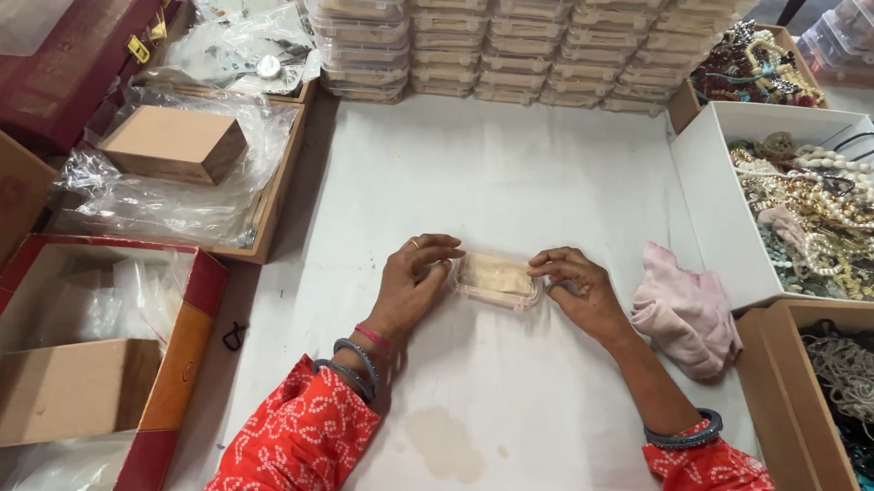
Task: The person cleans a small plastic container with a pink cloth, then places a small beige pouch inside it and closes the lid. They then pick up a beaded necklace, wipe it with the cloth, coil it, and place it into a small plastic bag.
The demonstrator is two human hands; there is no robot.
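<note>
A person's left hand point(414, 281) and right hand point(578, 290) grasp opposite ends of a small clear box point(497, 279) resting mid-table point(512, 173), lid apparently on, with stacks of like boxes point(546, 35) behind and loose jewellery point(829, 219) still waiting in trays at right.

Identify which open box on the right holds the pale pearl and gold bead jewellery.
The white box beside the pink cloth; the brown box below it holds darker, greyish strands.

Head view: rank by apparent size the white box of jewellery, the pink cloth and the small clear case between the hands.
1. white box of jewellery
2. pink cloth
3. small clear case
</note>
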